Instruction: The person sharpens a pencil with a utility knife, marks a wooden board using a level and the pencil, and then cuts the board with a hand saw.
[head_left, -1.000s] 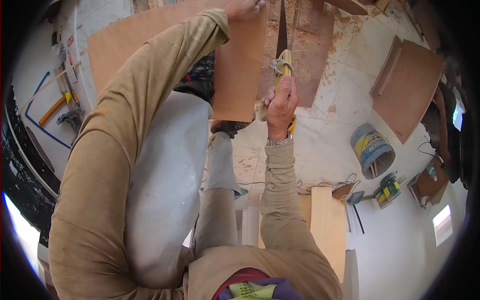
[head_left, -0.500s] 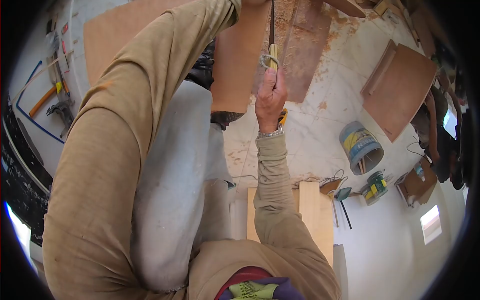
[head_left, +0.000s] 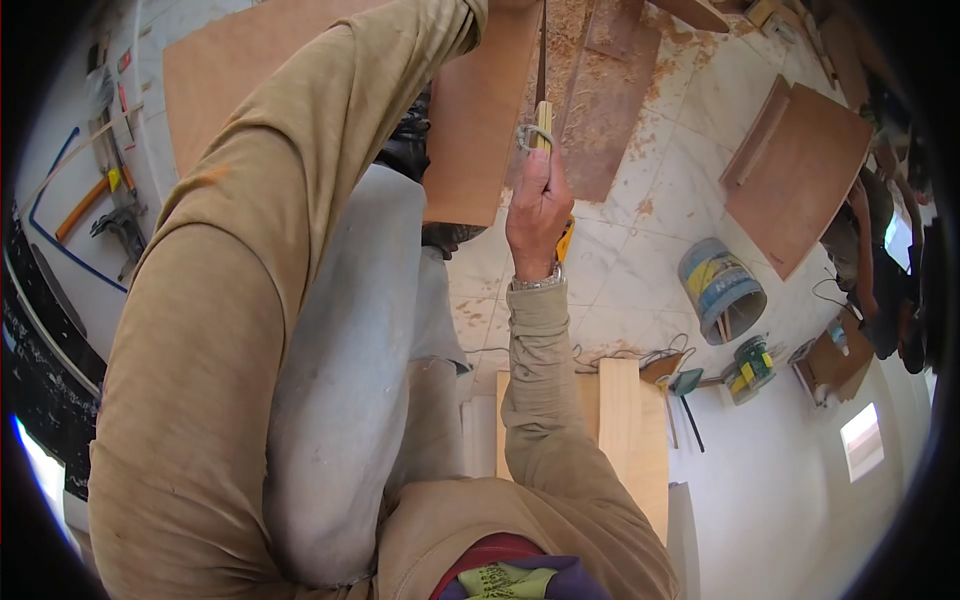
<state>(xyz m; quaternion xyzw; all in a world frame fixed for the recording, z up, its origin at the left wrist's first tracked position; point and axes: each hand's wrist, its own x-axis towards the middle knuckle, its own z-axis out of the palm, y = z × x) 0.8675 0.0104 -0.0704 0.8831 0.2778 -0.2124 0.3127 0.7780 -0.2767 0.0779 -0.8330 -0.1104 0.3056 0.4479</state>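
Right hand: the right hand [head_left: 537,215] is clenched around the wooden handle of a handsaw [head_left: 541,105], knuckles up, a metal watch band at the wrist
Handsaw: its pale handle has cord wound round it just above the fist; the dark blade runs straight up along the right edge of the plywood panel [head_left: 475,120] and leaves the frame at the top
Left hand: the left arm in a tan sleeve reaches up across the plywood panel and the hand passes out of the frame at the top edge, so I cannot tell whether it grips anything
Plywood panel: a reddish-brown sheet lying over the tiled floor [head_left: 640,270], its near end at the person's raised knee in grey trousers
Sawdust: shavings lie scattered on the floor to the right of the blade, over a darker board [head_left: 610,110]
Right side of the floor: another brown board [head_left: 800,170] lies flat, well apart from the saw; a blue and yellow bucket [head_left: 720,290] lies on its side nearer the person
Near edge: pale planks [head_left: 625,430] lie on the floor beside the right elbow
Left edge: hand tools and a blue hose [head_left: 60,200] lie on the floor
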